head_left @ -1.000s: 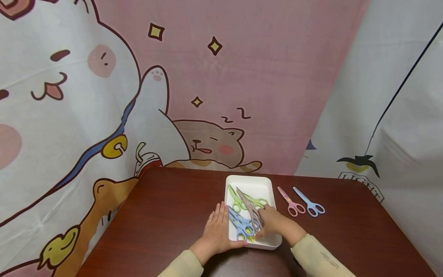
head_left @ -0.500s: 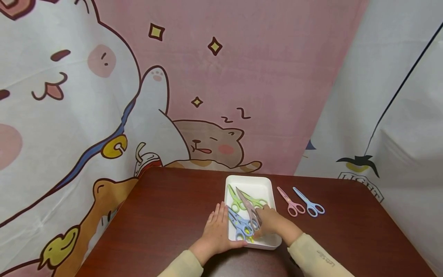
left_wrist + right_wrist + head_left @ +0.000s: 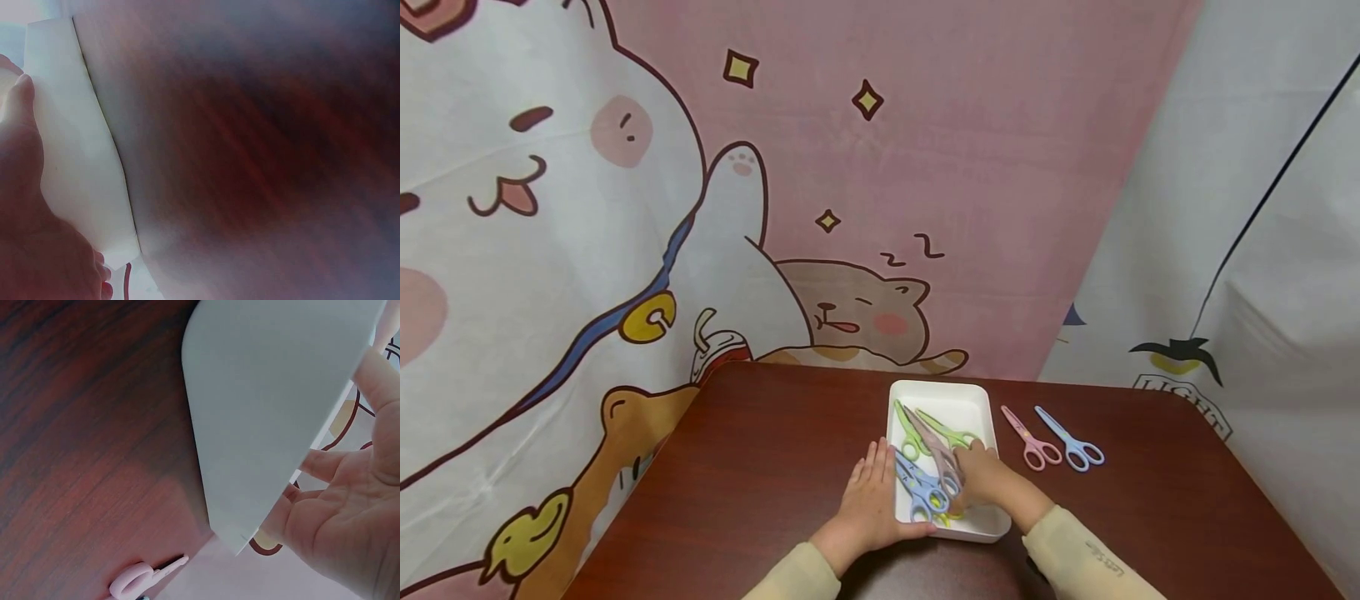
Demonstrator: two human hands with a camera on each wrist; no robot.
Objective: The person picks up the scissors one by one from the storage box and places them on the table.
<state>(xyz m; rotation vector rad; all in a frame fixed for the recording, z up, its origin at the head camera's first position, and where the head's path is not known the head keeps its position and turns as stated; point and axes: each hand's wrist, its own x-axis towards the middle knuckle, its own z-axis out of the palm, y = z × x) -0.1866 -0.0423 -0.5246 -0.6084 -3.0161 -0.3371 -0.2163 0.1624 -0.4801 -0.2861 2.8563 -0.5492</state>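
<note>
A white tray (image 3: 966,400) lies on the table, its outer wall (image 3: 75,131) filling part of the left wrist view. My left hand (image 3: 868,504) rests along the tray's left side, fingers straight, thumb on the front rim. Inside the tray, my right hand (image 3: 985,481) holds dull pink scissors (image 3: 934,442) by the handles, blades pointing away. Green scissors (image 3: 912,437) lie towards the back, blue scissors (image 3: 917,479) at the left front. Something yellow (image 3: 944,518) shows partly beneath them. The right wrist view shows my right fingers (image 3: 325,464) over the rim; their grip is hidden there.
To the tray's right, pink scissors (image 3: 1032,440) and blue scissors (image 3: 1071,440) lie side by side on the dark brown table (image 3: 790,450). A cartoon-printed cloth (image 3: 1000,208) hangs behind the table's far edge.
The dull pink scissors in my right hand have shifted slightly left, their tips most of all. My right hand has edged left with them. The left hand and tray stay in place.
</note>
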